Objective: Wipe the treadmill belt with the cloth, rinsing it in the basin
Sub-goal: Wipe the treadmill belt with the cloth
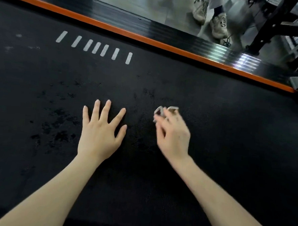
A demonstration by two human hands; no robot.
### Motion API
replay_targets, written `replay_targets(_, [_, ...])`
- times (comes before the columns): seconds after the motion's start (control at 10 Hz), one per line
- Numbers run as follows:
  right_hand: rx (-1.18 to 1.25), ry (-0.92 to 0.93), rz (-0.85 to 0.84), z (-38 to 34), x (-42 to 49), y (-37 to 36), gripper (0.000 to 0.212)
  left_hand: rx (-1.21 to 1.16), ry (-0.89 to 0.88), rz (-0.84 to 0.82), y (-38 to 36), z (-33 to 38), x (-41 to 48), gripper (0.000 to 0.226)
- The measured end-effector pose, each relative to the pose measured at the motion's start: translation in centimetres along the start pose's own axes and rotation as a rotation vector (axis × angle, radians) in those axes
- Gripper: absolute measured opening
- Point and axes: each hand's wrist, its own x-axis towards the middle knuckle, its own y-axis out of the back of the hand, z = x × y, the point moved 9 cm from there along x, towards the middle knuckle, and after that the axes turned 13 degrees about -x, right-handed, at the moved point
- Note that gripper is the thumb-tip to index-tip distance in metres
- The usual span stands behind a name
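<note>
The treadmill belt (213, 134) filled nearly the whole view, one black, finely textured sheet running from the near edge to the far side rail (132, 22), with one orange strip (149, 41) between the two. The left hand (98, 136) lay flat on it near the middle, fingers straight and spread. Just to its right, the right hand (173, 137) was blurred, its fingers curled. Two pale marks (159, 111) showed at its fingertips, but whether they were something pinched or print on the belt could not be told. Neither cloth nor basin was in view. The belt looked firm and grippy, stretched tight and not a thing to lift. It would likely drag at a cloth, so pressing flat from above seemed better than gripping. A wet cloth would probably be soft, limp and light, best bunched under the palm. Darker blotches (59, 135), perhaps damp, lay scattered left of and beyond the hands. Counted: two hands, seven white dashes (96, 47) in a row on the far left of the belt, and two pale shoes (219, 26) of another person on the floor at the far right.
</note>
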Motion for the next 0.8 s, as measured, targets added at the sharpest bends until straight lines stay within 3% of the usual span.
replay_targets(0.1, [0.075, 0.274, -0.011, -2.8, -3.4, 1.2, 0.023, 0.001, -0.006, -0.001, 0.0, 0.0, 0.0, 0.058])
replay_targets(0.2, [0.008, 0.378, 0.020, -1.0, 0.7, -0.8, 0.022, -0.001, -0.013, 0.012, 0.1, 0.2, -0.1, 0.056])
replay_targets(0.3, [-0.066, 0.023, 0.017, 2.9, 7.9, -3.2, 0.022, 0.007, -0.015, 0.019, 0.0, 0.3, -0.1, 0.055])
replay_targets(0.4, [-0.047, -0.113, 0.020, 2.0, 7.5, -3.2, 0.022, 0.006, -0.016, 0.028, 0.0, 0.2, -0.2, 0.055])
replay_targets(0.5, [0.039, 0.128, -0.024, -2.6, 1.9, -1.8, 0.024, 0.002, -0.020, 0.030, 0.0, 0.2, -0.1, 0.055])
replay_targets(0.6, [0.064, 0.332, -0.021, -2.6, 2.5, -1.8, 0.022, 0.001, -0.020, 0.026, 0.0, 0.2, -0.1, 0.056])
replay_targets(0.8, [-0.063, -0.117, -0.071, 3.1, 12.8, -6.3, 0.026, -0.003, -0.023, 0.037, 0.0, 0.2, -0.1, 0.055])
